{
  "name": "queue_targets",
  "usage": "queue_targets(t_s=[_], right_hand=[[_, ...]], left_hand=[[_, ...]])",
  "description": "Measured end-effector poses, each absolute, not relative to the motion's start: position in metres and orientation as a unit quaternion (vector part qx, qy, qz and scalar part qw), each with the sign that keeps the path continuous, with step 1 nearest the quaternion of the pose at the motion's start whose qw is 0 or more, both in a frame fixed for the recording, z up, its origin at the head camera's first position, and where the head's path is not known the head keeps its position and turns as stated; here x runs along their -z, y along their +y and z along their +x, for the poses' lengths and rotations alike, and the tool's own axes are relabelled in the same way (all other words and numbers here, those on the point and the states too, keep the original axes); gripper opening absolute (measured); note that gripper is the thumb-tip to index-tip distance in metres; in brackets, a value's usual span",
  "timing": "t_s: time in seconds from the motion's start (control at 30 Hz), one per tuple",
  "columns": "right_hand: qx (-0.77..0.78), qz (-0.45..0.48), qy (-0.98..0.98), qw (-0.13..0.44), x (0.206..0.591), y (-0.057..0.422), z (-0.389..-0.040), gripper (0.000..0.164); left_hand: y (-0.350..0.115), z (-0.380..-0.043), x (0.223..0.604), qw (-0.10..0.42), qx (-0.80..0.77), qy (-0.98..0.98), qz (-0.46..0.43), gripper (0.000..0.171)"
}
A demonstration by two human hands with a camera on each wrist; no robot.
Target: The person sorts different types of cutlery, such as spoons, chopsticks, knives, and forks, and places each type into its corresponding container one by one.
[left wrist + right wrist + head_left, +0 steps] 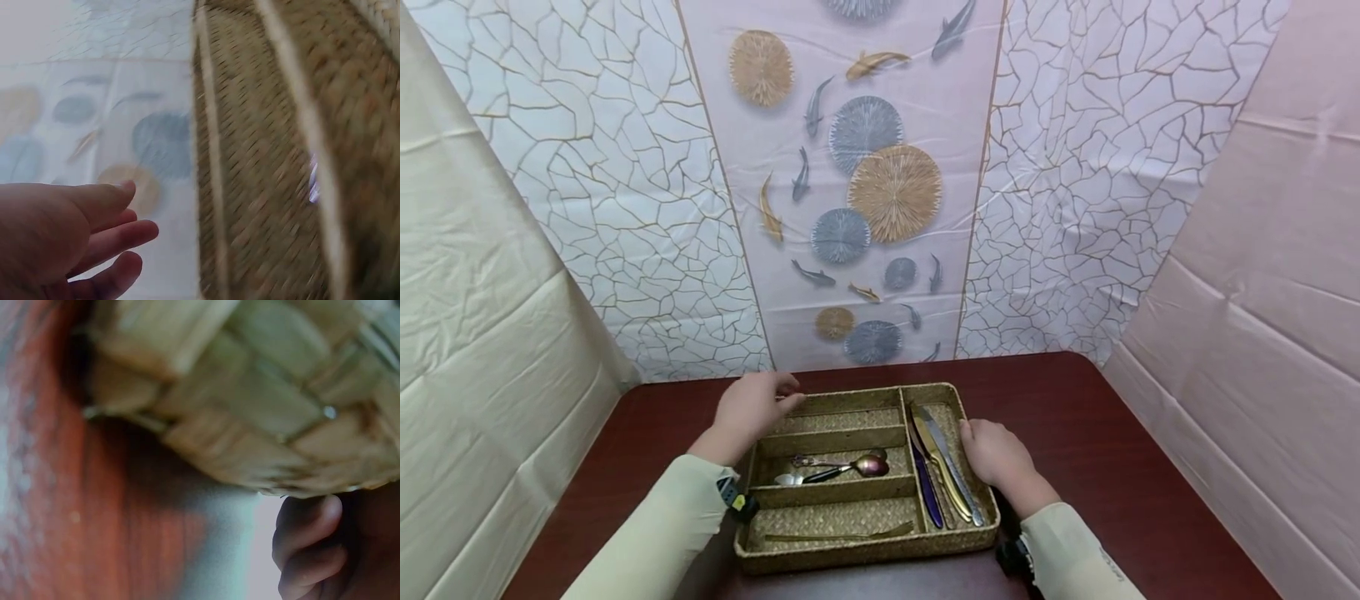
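A woven cutlery tray (pixel 842 433) with several compartments sits on the dark red table. My left hand (pixel 751 410) is at its far left corner, fingers loosely bent. In the left wrist view, that hand (pixel 94 237) has nothing between thumb and fingers and is apart from the woven wall. My right hand (pixel 998 454) grips the tray's right side. In the right wrist view, its curled fingers (pixel 309 531) meet the woven wall. Knives (pixel 951 467) lie in the right compartment, spoons (pixel 868 465) in the middle one, a fork (pixel 842 533) in the near one.
The wooden table (pixel 1120 467) extends on both sides of the tray. Behind it hangs a patterned cloth (pixel 880 250) with fish and round motifs. Pale cloth walls (pixel 1270 333) enclose the left and right sides.
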State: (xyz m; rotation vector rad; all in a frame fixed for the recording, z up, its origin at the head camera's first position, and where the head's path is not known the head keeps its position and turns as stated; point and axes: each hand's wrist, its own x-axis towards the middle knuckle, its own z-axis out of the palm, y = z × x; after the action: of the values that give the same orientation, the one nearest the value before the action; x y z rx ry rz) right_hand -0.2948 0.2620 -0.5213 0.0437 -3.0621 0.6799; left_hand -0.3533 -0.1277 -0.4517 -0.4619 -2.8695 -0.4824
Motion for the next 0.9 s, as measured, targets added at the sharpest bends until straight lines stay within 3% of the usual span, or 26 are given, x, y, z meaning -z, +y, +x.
queue_targets(t_s=[0.17,0.43,0.77,0.9], right_hand=[[-0.219,0.015,-0.976,-0.001,0.522,0.262,-0.294,0.051],[-0.209,0.014,-0.978,0.002,0.523,0.265,-0.296,0.050],[-0.204,0.018,-0.979,0.003,0.520,0.265,-0.295,0.056],[-0.204,0.019,-0.979,0.002,0.520,0.263,-0.295,0.053]], left_hand=[[-0.176,-0.345,0.447,0.123,0.179,-0.969,-0.121,0.029],[-0.242,-0.329,0.470,0.100,0.199,-0.971,-0.082,0.040],[-0.262,-0.319,0.510,0.020,0.171,-0.982,-0.070,0.026],[-0.266,-0.316,0.519,0.011,0.176,-0.982,-0.062,0.024]])
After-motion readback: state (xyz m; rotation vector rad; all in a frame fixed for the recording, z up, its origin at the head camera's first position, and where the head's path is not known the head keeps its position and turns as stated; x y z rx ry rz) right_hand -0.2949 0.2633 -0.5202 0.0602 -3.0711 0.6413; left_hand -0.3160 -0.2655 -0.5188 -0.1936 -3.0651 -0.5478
